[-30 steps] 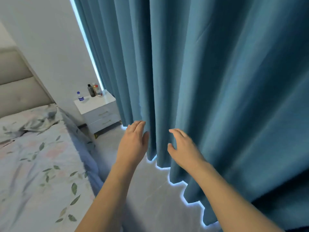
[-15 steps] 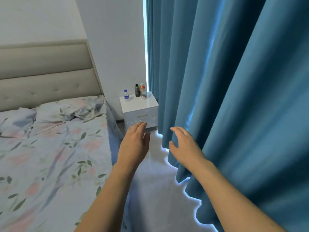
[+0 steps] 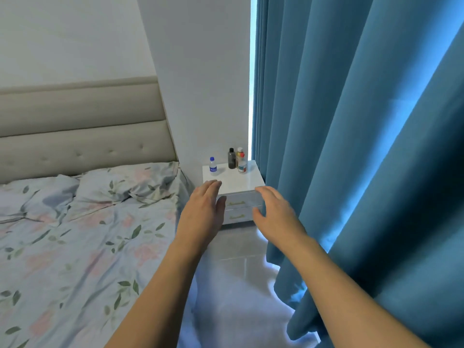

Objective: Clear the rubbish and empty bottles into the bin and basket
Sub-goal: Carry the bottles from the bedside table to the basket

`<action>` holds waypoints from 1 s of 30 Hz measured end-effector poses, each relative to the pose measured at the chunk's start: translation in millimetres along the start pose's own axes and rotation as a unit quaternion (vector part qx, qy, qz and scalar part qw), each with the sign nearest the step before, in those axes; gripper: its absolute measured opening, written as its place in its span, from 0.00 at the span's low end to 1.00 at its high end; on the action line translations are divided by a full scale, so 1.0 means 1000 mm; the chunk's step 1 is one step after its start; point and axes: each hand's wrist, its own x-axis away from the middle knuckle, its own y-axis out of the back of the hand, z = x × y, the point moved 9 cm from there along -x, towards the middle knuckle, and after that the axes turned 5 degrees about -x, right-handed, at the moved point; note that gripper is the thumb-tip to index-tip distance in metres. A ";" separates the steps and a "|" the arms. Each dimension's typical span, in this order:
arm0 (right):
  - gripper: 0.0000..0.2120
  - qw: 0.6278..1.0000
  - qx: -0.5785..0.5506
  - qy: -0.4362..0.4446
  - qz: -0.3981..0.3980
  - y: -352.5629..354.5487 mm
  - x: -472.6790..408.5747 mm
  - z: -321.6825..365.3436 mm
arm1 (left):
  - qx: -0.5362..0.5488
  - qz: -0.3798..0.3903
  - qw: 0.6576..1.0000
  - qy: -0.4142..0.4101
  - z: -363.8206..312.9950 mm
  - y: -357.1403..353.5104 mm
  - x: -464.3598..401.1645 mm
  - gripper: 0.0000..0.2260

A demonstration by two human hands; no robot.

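Observation:
Bottles stand on a white bedside cabinet (image 3: 236, 183) at the far wall: a small clear bottle with a blue cap (image 3: 213, 166) on the left, a dark bottle (image 3: 231, 158) and a red-capped bottle (image 3: 242, 164) in front of a pale one on the right. My left hand (image 3: 204, 212) and my right hand (image 3: 275, 212) are held out in front of me in the air, fingers straight and relaxed, holding nothing. Both hands are well short of the cabinet. No bin or basket is in view.
A bed (image 3: 75, 234) with a floral cover and a padded headboard (image 3: 80, 131) fills the left. Blue curtains (image 3: 364, 146) hang along the right. A narrow strip of pale tiled floor (image 3: 236, 285) runs between bed and curtain toward the cabinet.
The view has swung left and up from the curtain, bringing the bed, headboard and cabinet toward the centre. The cabinet looks nearer. Both hands stay raised and empty.

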 end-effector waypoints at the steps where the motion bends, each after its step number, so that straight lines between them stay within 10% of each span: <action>1: 0.23 1.000 0.000 0.003 0.006 -0.002 -0.018 0.000 | 0.000 -0.003 1.000 0.010 0.005 -0.003 -0.013 0.18; 30: 0.18 0.997 -0.036 -0.066 0.012 -0.072 -0.543 -0.105 | 0.011 0.048 0.999 0.022 0.172 -0.197 -0.504 0.19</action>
